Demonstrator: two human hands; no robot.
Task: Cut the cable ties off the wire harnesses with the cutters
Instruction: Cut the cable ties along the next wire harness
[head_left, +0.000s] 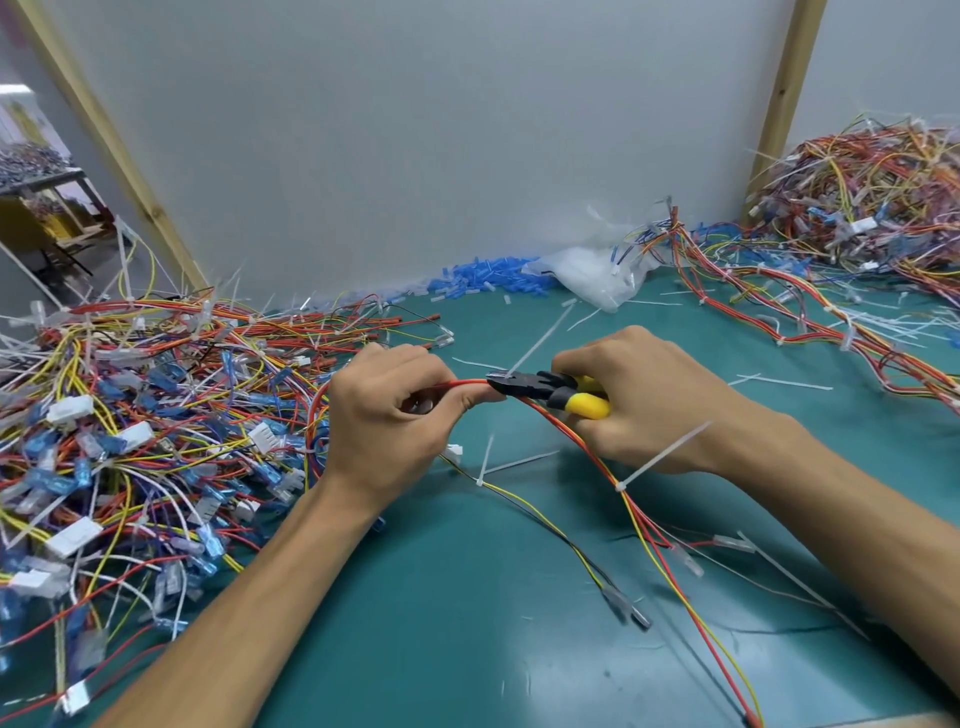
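My left hand (387, 415) grips a red, orange and yellow wire harness (639, 514) above the green mat. My right hand (654, 400) grips the yellow-handled cutters (550, 391). Their black jaws sit at a white cable tie (540, 340) on the harness, just right of my left thumb. The tie's tail sticks up and to the right. A second white cable tie (660, 457) rings the harness lower down, below my right wrist. A third tie (485, 462) sits on a thin yellow and black branch.
A big tangle of harnesses with blue and white connectors (130, 441) fills the left. Another pile (872, 208) lies at the back right. Blue sleeves (483, 280) and a plastic bag (592, 275) lie along the wall. Cut tie scraps (779, 383) dot the mat (467, 623).
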